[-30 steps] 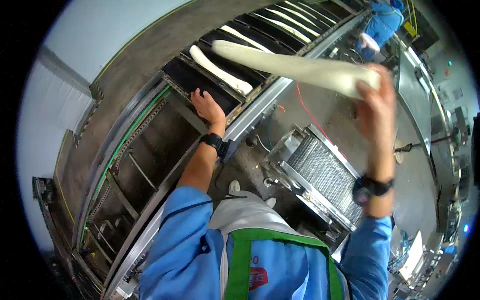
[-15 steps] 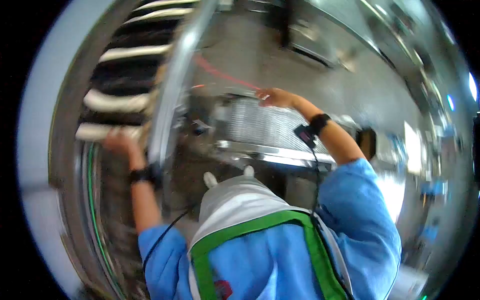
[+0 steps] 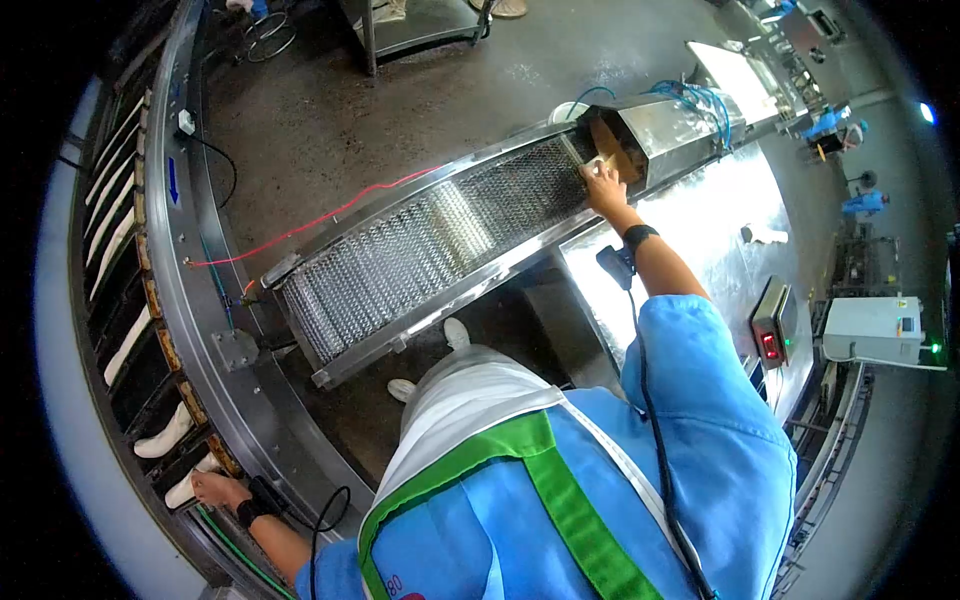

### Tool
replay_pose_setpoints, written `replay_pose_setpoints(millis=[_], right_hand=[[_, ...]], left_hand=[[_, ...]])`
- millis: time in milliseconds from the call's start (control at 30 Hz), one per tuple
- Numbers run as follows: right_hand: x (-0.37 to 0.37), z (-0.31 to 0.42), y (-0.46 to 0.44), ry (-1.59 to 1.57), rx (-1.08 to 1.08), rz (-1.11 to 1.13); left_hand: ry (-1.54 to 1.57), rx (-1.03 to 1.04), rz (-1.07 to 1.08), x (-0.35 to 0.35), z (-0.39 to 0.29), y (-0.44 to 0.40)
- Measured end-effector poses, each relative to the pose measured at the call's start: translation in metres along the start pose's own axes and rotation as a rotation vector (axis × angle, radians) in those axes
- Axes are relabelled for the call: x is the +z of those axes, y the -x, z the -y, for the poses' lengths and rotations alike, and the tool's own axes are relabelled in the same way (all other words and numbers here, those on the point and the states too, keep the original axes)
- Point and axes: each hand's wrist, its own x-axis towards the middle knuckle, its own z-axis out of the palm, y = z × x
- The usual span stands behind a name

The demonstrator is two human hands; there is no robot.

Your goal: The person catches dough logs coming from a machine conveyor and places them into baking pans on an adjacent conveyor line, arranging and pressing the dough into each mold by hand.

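Observation:
At the lower left, my left hand (image 3: 220, 490) has its fingers closed at the end of a white elongated, dough-like piece (image 3: 181, 492) lying in a dark slot. Just above it, another white elongated piece (image 3: 165, 432) rests in its own slot, slightly bent. My right hand (image 3: 606, 190) is stretched out to the far end of the wire-mesh conveyor (image 3: 400, 255), by the mouth of a metal hood (image 3: 660, 135). Its fingers are bent together around a small pale spot; what that is cannot be made out.
Several more white pieces (image 3: 118, 238) lie along the slotted line at left, behind a metal rail (image 3: 175, 215). A red hose (image 3: 330, 215) runs beside the mesh. On the right are a steel table (image 3: 720, 225), a scale with a red display (image 3: 770, 335) and a white box (image 3: 873, 330).
My view has turned, so the mesh conveyor now runs diagonally toward the hood. My right hand has moved from the mesh's far edge to the hood's mouth. My left hand remains at a white piece.

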Motion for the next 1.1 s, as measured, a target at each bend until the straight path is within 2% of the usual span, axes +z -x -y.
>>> replay_pose_setpoints(millis=[67, 133, 200, 233, 267, 300, 333, 367, 400, 433, 467, 500, 533, 600, 667, 700, 733, 800, 867, 933, 1000, 1067, 1100], right_hand=[[0.013, -0.004, -0.015, 0.089, 0.031, -0.075], [0.017, -0.007, -0.025, 0.200, -0.021, -0.133], [0.010, -0.002, -0.036, 0.243, -0.107, -0.147], [0.028, -0.017, -0.055, 0.116, -0.102, -0.148], [0.012, -0.002, -0.058, 0.033, -0.069, -0.051], [-0.005, 0.015, -0.059, -0.046, -0.028, 0.044], [-0.021, 0.019, -0.056, 0.152, -0.153, 0.110], [-0.016, 0.000, -0.063, -0.040, -0.427, -0.108], [-0.049, 0.015, -0.056, -0.117, -0.351, -0.036], [-0.063, 0.014, -0.057, -0.100, -0.333, -0.112], [-0.091, 0.019, -0.061, -0.163, -0.301, -0.019], [-0.083, -0.008, -0.077, -0.342, -0.494, -0.250], [-0.122, 0.003, -0.064, -0.437, -0.343, -0.138], [-0.185, 0.024, -0.034, -1.087, -0.279, -0.111], [-0.241, 0.048, -0.011, -1.220, -0.578, -0.016], [-0.257, 0.075, 0.001, -1.284, -0.662, -0.085], [-0.276, 0.093, 0.004, -1.340, -0.768, -0.050], [-0.320, 0.163, 0.049, -1.501, -0.844, -0.078], [-0.338, 0.217, 0.054, -1.628, -1.008, 0.027], [-0.356, 0.292, 0.079, -1.691, -1.050, 0.117], [-0.358, 0.369, 0.111, -1.688, -1.198, 0.281], [-0.343, 0.447, 0.131, -1.677, -1.302, 0.482], [-0.327, 0.483, 0.133, -1.585, -1.298, 0.657]], left_hand=[[-0.005, -0.011, -0.092, -0.002, -0.003, 0.004], [0.083, 0.216, -0.064, -0.010, 0.000, 0.009], [0.232, 0.134, -0.043, -0.014, -0.004, 0.013], [0.297, 0.130, -0.025, -0.017, -0.002, 0.016], [0.346, 0.139, -0.055, -0.008, 0.008, 0.008], [0.051, 0.358, -0.145, 0.001, 0.027, -0.005], [0.069, 0.232, -0.159, -0.008, 0.014, 0.007], [0.090, 0.106, -0.173, -0.018, -0.001, 0.020], [0.005, 0.170, -0.206, 0.005, 0.030, -0.003], [-0.081, 0.233, -0.245, 0.026, 0.059, -0.025], [0.090, 0.158, -0.242, 0.004, 0.028, 0.001], [0.067, 0.187, -0.267, 0.001, 0.026, 0.007], [0.048, 0.222, -0.284, 0.001, 0.028, 0.013], [0.155, 0.091, -0.205, -0.016, 0.014, 0.030], [0.231, 0.074, -0.146, -0.025, 0.013, 0.037], [0.261, 0.087, -0.234, -0.011, 0.021, 0.037], [0.266, 0.069, -0.249, -0.013, 0.021, 0.040], [0.289, 0.084, -0.184, -0.018, 0.022, 0.042], [0.270, 0.067, -0.199, -0.018, 0.026, 0.040], [0.208, 0.113, -0.199, -0.030, 0.015, 0.048], [0.150, 0.033, -0.194, -0.025, 0.020, 0.044], [0.221, 0.176, -0.249, -0.013, 0.034, 0.040], [0.213, 0.151, -0.258, -0.025, 0.023, 0.046]])
